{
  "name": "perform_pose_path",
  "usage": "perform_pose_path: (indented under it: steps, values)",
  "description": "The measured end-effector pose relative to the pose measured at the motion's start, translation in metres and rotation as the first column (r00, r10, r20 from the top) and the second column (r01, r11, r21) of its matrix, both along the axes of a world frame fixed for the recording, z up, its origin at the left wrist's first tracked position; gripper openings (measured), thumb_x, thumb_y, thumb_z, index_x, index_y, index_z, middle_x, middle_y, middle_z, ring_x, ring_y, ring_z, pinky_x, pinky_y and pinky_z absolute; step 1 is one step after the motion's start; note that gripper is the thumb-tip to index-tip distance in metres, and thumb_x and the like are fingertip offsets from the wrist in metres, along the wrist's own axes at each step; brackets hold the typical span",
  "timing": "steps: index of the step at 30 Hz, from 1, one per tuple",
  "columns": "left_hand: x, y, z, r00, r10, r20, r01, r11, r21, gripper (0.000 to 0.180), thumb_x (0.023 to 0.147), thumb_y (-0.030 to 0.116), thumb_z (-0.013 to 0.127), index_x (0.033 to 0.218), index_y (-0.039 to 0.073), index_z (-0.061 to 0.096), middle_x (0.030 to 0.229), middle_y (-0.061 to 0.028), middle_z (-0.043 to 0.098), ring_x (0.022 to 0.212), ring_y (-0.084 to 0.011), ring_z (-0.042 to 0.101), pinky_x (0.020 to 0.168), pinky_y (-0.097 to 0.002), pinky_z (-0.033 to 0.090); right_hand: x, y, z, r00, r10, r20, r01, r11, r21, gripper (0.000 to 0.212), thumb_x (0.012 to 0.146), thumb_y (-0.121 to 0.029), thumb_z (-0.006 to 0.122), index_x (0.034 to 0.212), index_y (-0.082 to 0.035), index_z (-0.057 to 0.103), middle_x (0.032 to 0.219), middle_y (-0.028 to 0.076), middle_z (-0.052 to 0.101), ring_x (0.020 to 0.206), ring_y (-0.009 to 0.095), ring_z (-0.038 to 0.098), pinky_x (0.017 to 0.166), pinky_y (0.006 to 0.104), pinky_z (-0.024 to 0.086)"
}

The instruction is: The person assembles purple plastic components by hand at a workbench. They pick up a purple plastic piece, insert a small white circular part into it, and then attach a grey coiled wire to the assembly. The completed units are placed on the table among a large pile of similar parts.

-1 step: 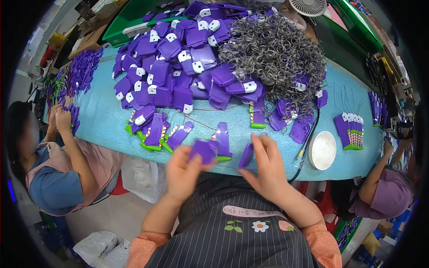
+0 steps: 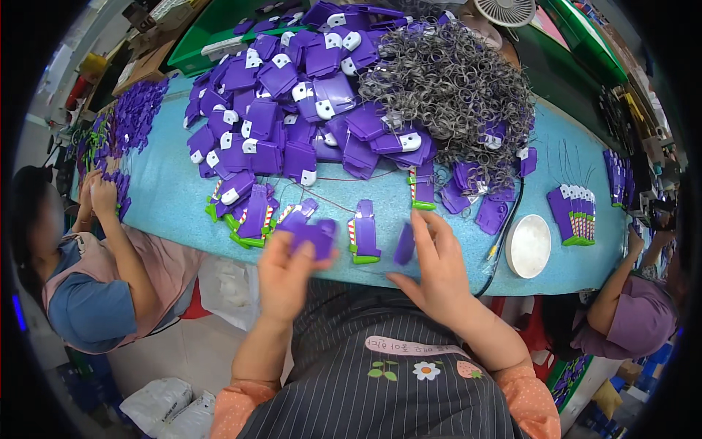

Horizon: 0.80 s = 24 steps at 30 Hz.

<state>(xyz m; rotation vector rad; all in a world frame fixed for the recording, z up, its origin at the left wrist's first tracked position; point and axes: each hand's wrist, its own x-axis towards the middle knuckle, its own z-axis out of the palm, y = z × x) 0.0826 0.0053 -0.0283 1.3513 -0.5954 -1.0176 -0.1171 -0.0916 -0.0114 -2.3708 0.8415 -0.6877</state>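
Observation:
My left hand (image 2: 284, 274) is closed on a flat purple plastic piece (image 2: 316, 238), blurred by motion, above the near edge of the table. In my right hand (image 2: 437, 267) a second, smaller-looking purple piece (image 2: 404, 245) stands nearly edge-on against the fingers; the thumb is spread below it. Between the hands, a purple part with a green foot and a red-and-white striped edge (image 2: 363, 234) lies on the blue table. Similar green-footed parts (image 2: 252, 219) are heaped left of it, partly behind my left hand.
A large pile of purple pieces with white ends (image 2: 270, 121) covers the far middle. Beside it rises a heap of grey metal rings (image 2: 453, 95). A white bowl (image 2: 528, 247), a black cable (image 2: 504, 234) and stacked finished-looking parts (image 2: 572, 214) lie right. People sit at both sides.
My left hand has moved left with its purple piece, uncovering the green-footed part on the table. My right hand has barely shifted; its piece sits slightly farther from the thumb.

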Motion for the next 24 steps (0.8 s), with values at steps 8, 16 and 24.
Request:
perform_pose_path:
  steps: [8, 16, 24]
  values:
    - [0.014, -0.014, -0.020, 0.996, 0.045, -0.075, -0.047, 0.998, -0.031, 0.022, 0.096, 0.019, 0.044, 0.107, 0.000, 0.048, 0.098, -0.0135, 0.062, 0.080, -0.0217, 0.065, 0.070, -0.0311, 0.054, 0.029, -0.008, -0.028, 0.966, 0.242, -0.090, -0.252, 0.959, -0.131, 0.038, 0.075, -0.016, 0.068, 0.108, -0.003, 0.055, 0.110, 0.009, 0.051, 0.095, 0.025, 0.053, 0.079, 0.0362, 0.043]
    - [-0.055, -0.020, 0.004, 0.866, -0.110, -0.487, 0.040, 0.988, -0.151, 0.030, 0.100, 0.023, 0.036, 0.120, 0.003, 0.040, 0.114, -0.0200, 0.056, 0.095, -0.0268, 0.062, 0.083, -0.0372, 0.051, -0.031, 0.007, 0.000, 0.707, -0.135, 0.695, -0.611, 0.378, 0.695, 0.029, 0.092, 0.000, 0.043, 0.121, 0.004, 0.039, 0.117, 0.015, 0.047, 0.097, 0.023, 0.059, 0.086, 0.0346, 0.048]
    - [-0.050, -0.002, 0.008, 0.764, -0.414, -0.495, 0.458, 0.888, -0.036, 0.035, 0.099, 0.024, 0.038, 0.127, 0.002, 0.036, 0.112, -0.0180, 0.059, 0.094, -0.0260, 0.064, 0.082, -0.0365, 0.052, -0.059, -0.004, -0.010, 0.908, 0.013, 0.418, -0.381, 0.437, 0.815, 0.029, 0.097, -0.015, 0.044, 0.116, 0.004, 0.053, 0.115, 0.012, 0.057, 0.111, 0.021, 0.055, 0.093, 0.0346, 0.045]
